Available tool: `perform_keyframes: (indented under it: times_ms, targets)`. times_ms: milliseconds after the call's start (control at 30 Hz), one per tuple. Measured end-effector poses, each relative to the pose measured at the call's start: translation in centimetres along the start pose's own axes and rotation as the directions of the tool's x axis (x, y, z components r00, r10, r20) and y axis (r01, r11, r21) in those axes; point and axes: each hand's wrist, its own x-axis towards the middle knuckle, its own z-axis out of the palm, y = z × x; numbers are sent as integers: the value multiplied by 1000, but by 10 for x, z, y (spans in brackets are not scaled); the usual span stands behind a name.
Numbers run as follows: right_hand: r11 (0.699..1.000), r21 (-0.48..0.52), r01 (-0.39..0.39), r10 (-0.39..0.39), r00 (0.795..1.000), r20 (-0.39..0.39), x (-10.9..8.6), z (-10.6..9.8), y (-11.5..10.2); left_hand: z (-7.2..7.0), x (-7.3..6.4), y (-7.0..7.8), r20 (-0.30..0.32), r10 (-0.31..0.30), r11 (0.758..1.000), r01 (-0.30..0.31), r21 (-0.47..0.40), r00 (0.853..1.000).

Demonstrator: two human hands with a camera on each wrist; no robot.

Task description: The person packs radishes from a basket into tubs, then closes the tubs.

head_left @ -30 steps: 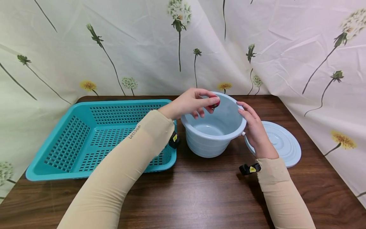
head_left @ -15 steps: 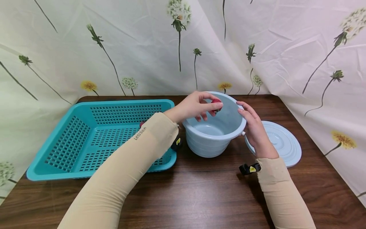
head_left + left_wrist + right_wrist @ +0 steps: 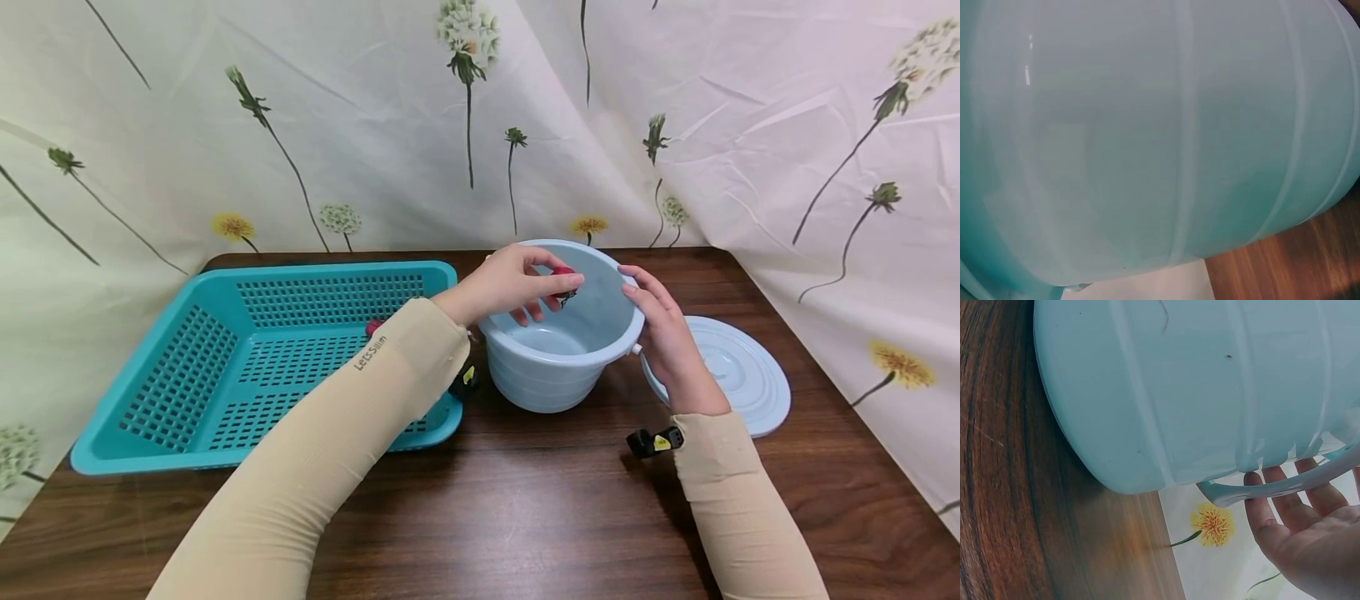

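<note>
My left hand (image 3: 517,285) pinches a small red rounded thing (image 3: 564,273) with a dark, stringy end, over the mouth of a pale blue bucket (image 3: 543,383). Its exact kind is too small to make out. My right hand (image 3: 663,337) holds the bucket's right rim in the head view. In the right wrist view its fingers (image 3: 1266,519) reach past the bucket's handle (image 3: 1285,486) to the side wall. The left wrist view is filled by the bucket's ribbed wall (image 3: 1135,156), and the left hand is out of that frame.
A teal perforated basket (image 3: 247,462) stands at the left, close to the bucket. Inside it a second red thing (image 3: 372,327) shows beside my left sleeve (image 3: 360,417). The bucket's pale blue lid (image 3: 738,375) lies on the brown table (image 3: 517,517) behind my right hand.
My left hand has moved slightly right and down into the bucket's mouth with the red thing. The second red thing in the basket has come into view. The right hand stays at the rim.
</note>
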Motion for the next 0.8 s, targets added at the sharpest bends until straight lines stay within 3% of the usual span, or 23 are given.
perform_keyframes:
  times_ms: [800]
  targets:
    - [1000,16,23,-23,1000,8,1,1,0,0,1,-1,-7,-7,1000,7,12,1000]
